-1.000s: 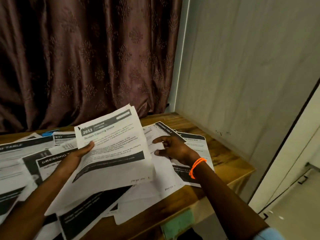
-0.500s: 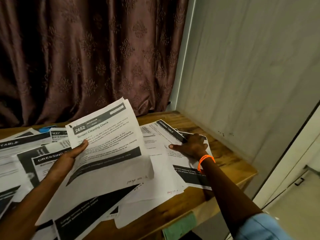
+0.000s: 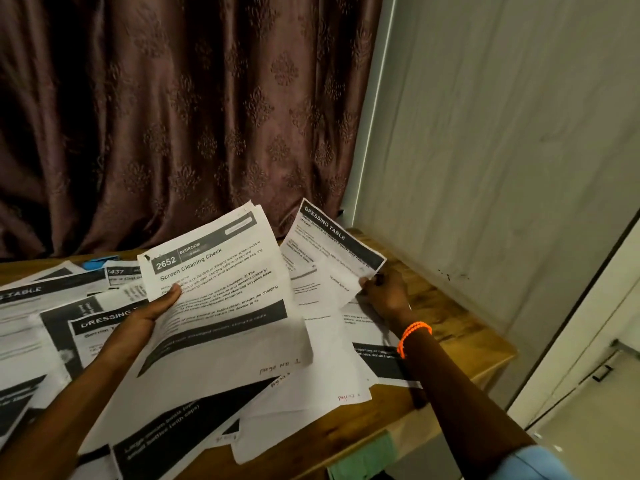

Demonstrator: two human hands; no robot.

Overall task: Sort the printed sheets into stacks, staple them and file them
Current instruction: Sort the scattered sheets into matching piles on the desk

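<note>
My left hand [image 3: 145, 313] holds up a printed sheet headed "2652 Screen Cleaning Check" [image 3: 221, 306], thumb on its front, with more paper behind it. My right hand [image 3: 382, 294], with an orange bead bracelet at the wrist, pinches the edge of a "DRESSING TABLE" sheet [image 3: 329, 251] and lifts it so it curls up off the pile. Several more printed sheets [image 3: 41, 317] lie spread and overlapping over the wooden table [image 3: 457, 327].
A brown patterned curtain [image 3: 173, 116] hangs behind the table. A pale wall panel [image 3: 502, 150] closes off the right side. The table's right edge drops off near a white cupboard door [image 3: 588, 375]. Something blue [image 3: 95, 262] peeks out under the far papers.
My right hand went from pressing flat on the right-hand papers to pinching the "DRESSING TABLE" sheet and raising it. My left hand keeps the "2652" sheet held up.
</note>
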